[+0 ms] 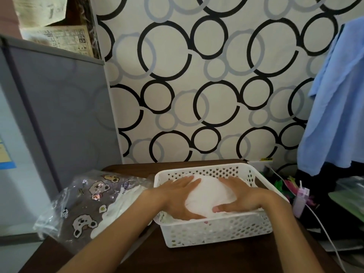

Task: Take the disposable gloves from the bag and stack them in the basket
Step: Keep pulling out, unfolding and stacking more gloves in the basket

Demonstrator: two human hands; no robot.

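Between left hand (177,198) and right hand (240,196), gloves (208,196) inside basket (216,231).

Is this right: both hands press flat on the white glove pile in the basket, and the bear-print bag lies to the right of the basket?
One error: the head view shows the bear-print bag lying to the left of the white basket, not the right. The rest holds: the left hand and right hand press flat on the white glove pile in the basket.

Basket (216,231) white, perforated. Gloves (208,196) white. Bag (88,201) grey, bear print. Wall (206,85) black-grey rings. Cloth (338,107) blue.
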